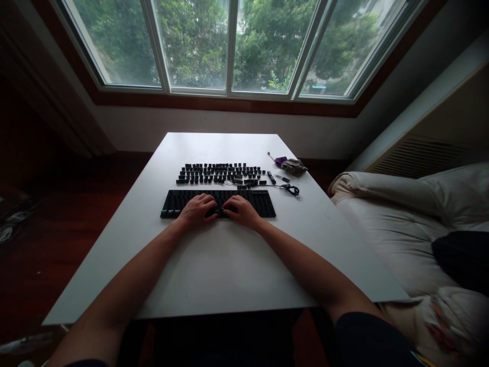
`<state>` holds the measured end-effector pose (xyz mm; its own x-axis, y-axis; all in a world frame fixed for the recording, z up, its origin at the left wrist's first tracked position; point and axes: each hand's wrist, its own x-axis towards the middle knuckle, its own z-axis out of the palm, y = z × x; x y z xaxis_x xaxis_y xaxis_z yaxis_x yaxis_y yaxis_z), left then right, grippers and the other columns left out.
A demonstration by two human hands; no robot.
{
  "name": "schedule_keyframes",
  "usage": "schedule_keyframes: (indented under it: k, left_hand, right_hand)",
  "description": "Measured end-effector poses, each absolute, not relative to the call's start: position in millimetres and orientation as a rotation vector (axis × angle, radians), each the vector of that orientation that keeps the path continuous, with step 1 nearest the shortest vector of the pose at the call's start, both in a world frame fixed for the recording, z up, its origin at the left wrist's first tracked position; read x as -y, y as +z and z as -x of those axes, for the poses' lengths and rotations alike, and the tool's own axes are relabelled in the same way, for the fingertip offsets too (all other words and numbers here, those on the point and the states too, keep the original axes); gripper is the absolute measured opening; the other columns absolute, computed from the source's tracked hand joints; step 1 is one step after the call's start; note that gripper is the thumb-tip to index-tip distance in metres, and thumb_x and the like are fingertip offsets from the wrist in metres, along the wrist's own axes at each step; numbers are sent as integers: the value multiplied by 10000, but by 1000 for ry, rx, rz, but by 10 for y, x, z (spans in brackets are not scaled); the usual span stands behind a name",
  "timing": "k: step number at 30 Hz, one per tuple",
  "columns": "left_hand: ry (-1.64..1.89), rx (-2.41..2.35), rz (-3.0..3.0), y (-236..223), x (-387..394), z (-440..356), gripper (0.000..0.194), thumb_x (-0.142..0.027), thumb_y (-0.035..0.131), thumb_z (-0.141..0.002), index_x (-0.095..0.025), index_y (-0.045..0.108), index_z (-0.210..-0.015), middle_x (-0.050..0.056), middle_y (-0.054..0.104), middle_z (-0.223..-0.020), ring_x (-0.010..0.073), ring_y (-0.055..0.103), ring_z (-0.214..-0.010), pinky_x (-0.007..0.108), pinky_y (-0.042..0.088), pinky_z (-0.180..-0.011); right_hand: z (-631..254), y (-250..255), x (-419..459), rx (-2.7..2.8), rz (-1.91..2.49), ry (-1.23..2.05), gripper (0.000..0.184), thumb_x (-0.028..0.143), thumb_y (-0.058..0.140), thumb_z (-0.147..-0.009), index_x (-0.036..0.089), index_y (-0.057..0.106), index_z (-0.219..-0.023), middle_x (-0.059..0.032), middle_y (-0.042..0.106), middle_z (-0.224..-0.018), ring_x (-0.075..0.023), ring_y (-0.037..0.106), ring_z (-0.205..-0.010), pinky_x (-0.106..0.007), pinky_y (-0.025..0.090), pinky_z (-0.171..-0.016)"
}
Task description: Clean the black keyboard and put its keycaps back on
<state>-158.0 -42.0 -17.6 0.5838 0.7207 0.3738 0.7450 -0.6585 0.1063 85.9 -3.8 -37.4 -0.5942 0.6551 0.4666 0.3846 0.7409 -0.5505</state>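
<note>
A black keyboard (267, 204) lies flat on the white table, most of its keycaps off. A few keycaps (170, 213) sit at its front left corner. Over the front middle of the board, my left hand (197, 209) bends its fingers down, thumb near the front edge. Close beside it, my right hand (242, 210) rests on the board with curled fingers. Both hands' fingertips close in on a dark spot between them; whatever they pinch there is too dark and small to name. Behind the board stand rows of loose black keycaps (206, 173).
A coiled black cable (290, 189), a small black tool (271, 177), a brush (270, 156) and a grey-and-purple cloth (293, 165) lie at the back right of the table (214, 275). A cushioned sofa (382, 214) stands to the right, below a wide window (198, 46) wall.
</note>
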Motion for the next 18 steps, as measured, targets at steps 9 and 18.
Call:
schedule_keyframes:
  k: [9, 18]
  left_hand:
    - [-684, 1215, 2798, -201, 406, 1583, 141, -312, 623, -900, -235, 680, -1004, 64, 650, -1076, 236, 569, -1023, 412, 475, -941]
    - [-622, 1191, 2811, -202, 377, 1604, 156, -346, 614, -921, -227, 690, -988, 64, 659, -1041, 228, 576, -999, 395, 474, -926]
  right_hand:
    - [-804, -404, 75, 2320, 796, 445, 110, 266, 732, -881, 231, 720, -985, -59, 681, -986, -222, 585, -969, -360, 488, -861]
    - [-770, -390, 136, 2363, 813, 334, 121, 273, 702, -909, 233, 695, -1023, -68, 674, -1004, -236, 566, -983, -379, 482, -884]
